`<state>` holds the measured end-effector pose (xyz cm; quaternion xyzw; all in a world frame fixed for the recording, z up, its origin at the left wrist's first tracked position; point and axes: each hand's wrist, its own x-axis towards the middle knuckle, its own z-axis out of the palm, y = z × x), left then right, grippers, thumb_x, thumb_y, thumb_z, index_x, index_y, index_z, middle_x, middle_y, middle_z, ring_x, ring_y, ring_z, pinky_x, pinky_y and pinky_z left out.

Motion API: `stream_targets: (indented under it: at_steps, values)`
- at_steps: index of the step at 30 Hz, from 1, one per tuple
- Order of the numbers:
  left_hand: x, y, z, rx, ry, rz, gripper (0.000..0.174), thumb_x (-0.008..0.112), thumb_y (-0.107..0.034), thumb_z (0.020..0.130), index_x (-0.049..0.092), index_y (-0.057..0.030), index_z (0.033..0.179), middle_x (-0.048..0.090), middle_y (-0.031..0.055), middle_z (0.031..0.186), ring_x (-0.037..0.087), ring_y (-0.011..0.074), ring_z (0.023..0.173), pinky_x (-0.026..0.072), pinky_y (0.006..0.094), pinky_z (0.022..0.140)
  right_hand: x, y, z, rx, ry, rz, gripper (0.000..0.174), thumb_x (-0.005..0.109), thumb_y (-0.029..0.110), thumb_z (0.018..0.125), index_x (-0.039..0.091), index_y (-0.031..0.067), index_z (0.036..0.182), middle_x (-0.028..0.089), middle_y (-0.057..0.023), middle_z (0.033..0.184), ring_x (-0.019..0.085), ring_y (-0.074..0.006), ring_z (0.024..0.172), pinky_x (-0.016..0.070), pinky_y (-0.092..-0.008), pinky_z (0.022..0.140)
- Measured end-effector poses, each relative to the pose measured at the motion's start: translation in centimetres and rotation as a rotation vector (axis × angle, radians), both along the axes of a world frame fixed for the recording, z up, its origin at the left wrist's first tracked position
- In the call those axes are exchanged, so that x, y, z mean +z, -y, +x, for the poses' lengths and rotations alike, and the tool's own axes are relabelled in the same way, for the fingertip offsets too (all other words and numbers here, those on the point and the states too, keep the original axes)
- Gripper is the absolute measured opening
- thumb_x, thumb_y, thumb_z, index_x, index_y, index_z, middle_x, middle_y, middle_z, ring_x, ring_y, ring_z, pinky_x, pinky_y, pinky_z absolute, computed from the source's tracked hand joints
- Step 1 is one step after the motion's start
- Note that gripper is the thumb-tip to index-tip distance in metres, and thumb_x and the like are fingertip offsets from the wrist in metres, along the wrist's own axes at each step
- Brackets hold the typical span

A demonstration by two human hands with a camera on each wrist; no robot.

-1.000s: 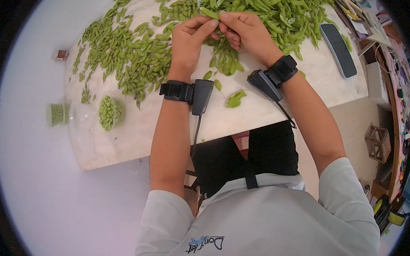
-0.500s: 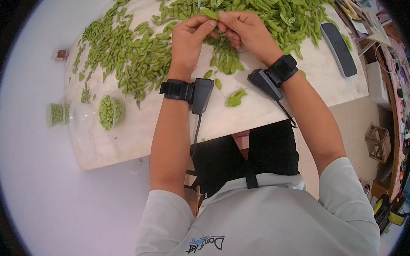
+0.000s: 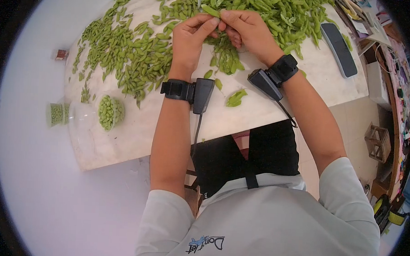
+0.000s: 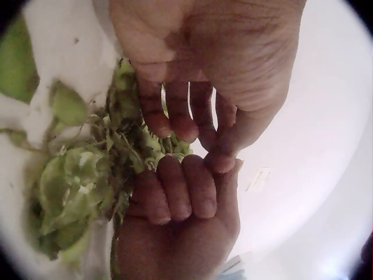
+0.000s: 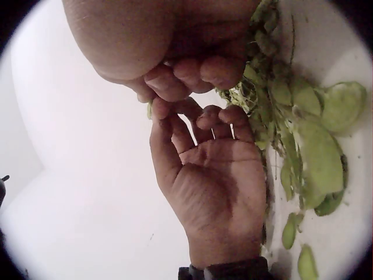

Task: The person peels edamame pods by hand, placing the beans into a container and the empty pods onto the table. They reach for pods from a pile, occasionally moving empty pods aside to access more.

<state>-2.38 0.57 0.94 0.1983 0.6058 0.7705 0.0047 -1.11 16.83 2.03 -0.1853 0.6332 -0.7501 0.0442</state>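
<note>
A green soybean pod (image 3: 210, 10) is pinched between the fingertips of both hands, its free end pointing up and left. My left hand (image 3: 189, 41) holds it with thumb and forefinger, the other fingers bent loosely. From the right, my right hand (image 3: 254, 35) pinches the pod's near end; its remaining fingers curl into the palm, as the left wrist view shows on the right hand (image 4: 183, 227). In the right wrist view just a sliver of the pod (image 5: 150, 109) shows at the meeting fingertips. Flattened green pods (image 3: 227, 60) lie beneath the hands.
Pods (image 3: 141, 56) spread over the pale table's left side, with a larger heap (image 3: 287, 15) behind the right hand. A clear tub of shelled beans (image 3: 110, 113) stands front left. A phone (image 3: 338, 50) lies at right, and loose husks (image 3: 236, 98) near the front edge.
The pod's free end has shifted slightly up and right, and the fingertips with it. Both hands keep their pinch, and the arms stay almost still.
</note>
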Motion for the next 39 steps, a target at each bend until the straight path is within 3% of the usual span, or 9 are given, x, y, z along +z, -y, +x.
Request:
stream_targets:
  at_steps: [12, 21, 27, 36, 39]
  values:
    - [0.0, 0.0, 0.0, 0.03, -0.005, -0.027, 0.01, 0.061, -0.007, 0.086, 0.064, 0.0024, 0.089, 0.064, 0.0074, 0.083, 0.059, 0.0132, 0.074, 0.0463, 0.0246, 0.067, -0.3, 0.0, -0.2, -0.015, 0.005, 0.04, 0.036, 0.051, 0.035, 0.095, 0.062, 0.004, 0.078, 0.046, 0.0046, 0.053, 0.038, -0.0034, 0.043, 0.0298, -0.02, 0.04]
    - [-0.9, -0.3, -0.5, 0.057, 0.035, 0.088, 0.005, 0.06, -0.001, 0.081, 0.063, 0.0022, 0.08, 0.062, 0.0043, 0.075, 0.056, 0.0097, 0.067, 0.0446, 0.0221, 0.065, -0.4, 0.1, -0.2, -0.073, -0.089, 0.213, 0.036, 0.051, 0.033, 0.094, 0.064, 0.0045, 0.075, 0.053, 0.0037, 0.06, 0.039, -0.0049, 0.049, 0.0337, -0.023, 0.046]
    - [-1.0, -0.5, -0.5, 0.069, 0.044, 0.094, 0.004, 0.059, -0.001, 0.081, 0.06, 0.0021, 0.079, 0.062, 0.0047, 0.074, 0.057, 0.0106, 0.067, 0.0448, 0.0226, 0.065, -0.6, 0.1, -0.1, -0.08, -0.071, 0.237, 0.036, 0.051, 0.033, 0.094, 0.063, 0.0038, 0.075, 0.05, 0.0032, 0.057, 0.039, -0.0048, 0.05, 0.0339, -0.0236, 0.047]
    - [-0.6, -0.2, -0.2, 0.038, 0.033, 0.06, 0.006, 0.055, -0.002, 0.081, 0.058, 0.0011, 0.076, 0.062, 0.0071, 0.073, 0.058, 0.0118, 0.066, 0.0452, 0.0231, 0.064, -0.8, 0.1, -0.2, -0.031, -0.097, 0.208, 0.038, 0.05, 0.032, 0.094, 0.057, 0.0032, 0.069, 0.048, 0.0026, 0.055, 0.04, -0.0055, 0.046, 0.0321, -0.0232, 0.043]
    - [-0.4, -0.6, 0.0, 0.008, 0.068, 0.085, 0.006, 0.054, -0.002, 0.082, 0.056, 0.0003, 0.076, 0.061, 0.0082, 0.074, 0.057, 0.0129, 0.066, 0.0446, 0.024, 0.064, -0.6, 0.1, 0.1, 0.026, 0.032, 0.097, 0.036, 0.051, 0.031, 0.093, 0.058, 0.0031, 0.072, 0.046, 0.0032, 0.055, 0.039, -0.0058, 0.045, 0.0313, -0.0222, 0.042]
